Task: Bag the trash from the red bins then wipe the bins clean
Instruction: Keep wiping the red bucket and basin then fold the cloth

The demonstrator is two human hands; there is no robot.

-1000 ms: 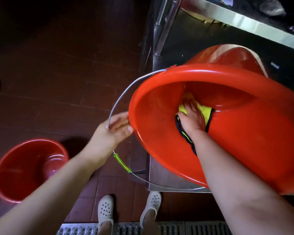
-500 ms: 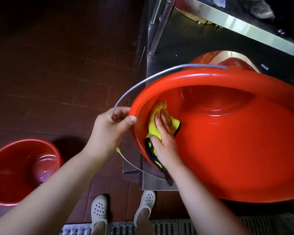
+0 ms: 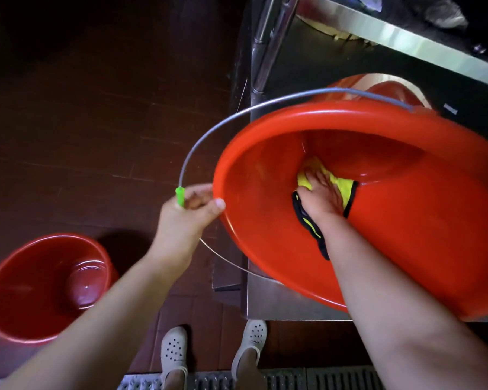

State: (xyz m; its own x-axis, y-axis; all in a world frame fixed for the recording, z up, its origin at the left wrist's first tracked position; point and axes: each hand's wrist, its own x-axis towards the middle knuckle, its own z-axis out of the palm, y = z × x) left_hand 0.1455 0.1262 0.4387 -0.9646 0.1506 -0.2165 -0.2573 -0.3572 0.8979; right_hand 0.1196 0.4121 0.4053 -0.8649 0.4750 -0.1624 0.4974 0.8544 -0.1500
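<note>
Wiping: the cloth (image 3: 337, 182) works best pressed flat and swept round the wall of the tilted red bin (image 3: 265, 220), down to the base.
Bin: tipped toward the person, resting on the steel shelf (image 3: 279, 302).
Right hand (image 3: 320, 197): deep inside, fingers spread flat on the cloth.
Left hand (image 3: 190, 213): pinches the rim, thumb on top, beside the wire handle (image 3: 237, 115).
Second bin (image 3: 43, 288): upright on the floor, well apart.

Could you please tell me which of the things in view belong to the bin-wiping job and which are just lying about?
In the job:
tilted red bin
yellow cloth
left hand holding its rim
right hand pressing the cloth
second red bin on the floor

Just there:
steel table
floor grate
</note>
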